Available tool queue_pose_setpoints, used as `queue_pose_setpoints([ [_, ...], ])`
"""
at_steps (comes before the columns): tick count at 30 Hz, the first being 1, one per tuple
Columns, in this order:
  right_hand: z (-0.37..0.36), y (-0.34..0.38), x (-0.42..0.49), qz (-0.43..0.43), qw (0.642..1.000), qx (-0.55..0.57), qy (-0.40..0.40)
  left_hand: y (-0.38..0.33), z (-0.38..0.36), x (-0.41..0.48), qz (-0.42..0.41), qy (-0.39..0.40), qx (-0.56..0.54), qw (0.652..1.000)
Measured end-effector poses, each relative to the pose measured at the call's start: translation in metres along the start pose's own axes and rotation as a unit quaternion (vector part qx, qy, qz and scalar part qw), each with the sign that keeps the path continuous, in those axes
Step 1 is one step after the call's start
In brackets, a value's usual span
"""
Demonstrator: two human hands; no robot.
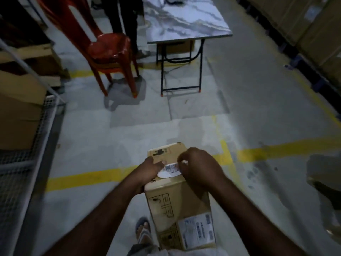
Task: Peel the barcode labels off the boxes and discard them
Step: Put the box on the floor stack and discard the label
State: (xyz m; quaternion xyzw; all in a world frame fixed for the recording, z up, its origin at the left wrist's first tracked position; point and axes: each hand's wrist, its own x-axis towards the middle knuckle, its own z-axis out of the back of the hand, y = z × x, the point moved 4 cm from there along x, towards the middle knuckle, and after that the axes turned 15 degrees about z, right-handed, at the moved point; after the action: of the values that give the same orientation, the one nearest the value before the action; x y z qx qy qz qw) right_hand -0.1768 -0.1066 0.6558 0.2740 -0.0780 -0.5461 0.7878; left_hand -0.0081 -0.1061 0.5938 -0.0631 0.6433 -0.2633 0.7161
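A brown cardboard box (173, 196) is held upright in front of me, its lower end near my body. A white barcode label (170, 169) sits on its upper face, partly lifted and curling. My left hand (149, 170) grips the box's left edge beside the label. My right hand (199, 169) pinches the right end of the label with its fingertips. A second, larger white shipping label (198, 230) is stuck on the box's lower side face.
A red plastic chair (108, 50) and a marble-topped folding table (184, 19) stand ahead. A wire-mesh cage holding cardboard boxes (20, 115) is on the left. More stacked boxes (313, 26) line the right. Yellow floor lines (286, 148) cross the aisle. A person's legs (127, 21) stand behind the chair.
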Motion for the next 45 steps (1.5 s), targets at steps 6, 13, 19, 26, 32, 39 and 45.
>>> queue_pose_setpoints([
  [6,-0.017,0.007,0.05,-0.025,0.987,0.098,0.127,0.021,0.032,0.001,-0.005,-0.007,-0.101,0.995],
  [13,-0.04,0.078,0.097,0.003,0.957,0.214,0.197,0.056,0.101,-0.026,-0.033,0.004,-0.272,0.962],
  [19,-0.06,0.215,0.145,0.16,0.962,0.118,0.188,0.095,0.207,-0.076,-0.08,-0.101,-0.392,0.911],
  [26,-0.08,0.432,0.178,0.369,0.912,0.082,0.158,0.16,0.362,-0.182,-0.167,-0.281,-0.476,0.816],
  [32,-0.111,0.6,0.176,0.473,0.857,0.136,0.15,0.23,0.47,-0.279,-0.2,-0.431,-0.486,0.733],
  [39,-0.141,0.736,0.193,0.548,0.801,0.157,0.181,0.282,0.568,-0.322,-0.183,-0.544,-0.458,0.678],
  [45,-0.18,0.859,0.268,0.618,0.745,0.122,0.22,0.303,0.651,-0.311,-0.135,-0.585,-0.455,0.657],
])
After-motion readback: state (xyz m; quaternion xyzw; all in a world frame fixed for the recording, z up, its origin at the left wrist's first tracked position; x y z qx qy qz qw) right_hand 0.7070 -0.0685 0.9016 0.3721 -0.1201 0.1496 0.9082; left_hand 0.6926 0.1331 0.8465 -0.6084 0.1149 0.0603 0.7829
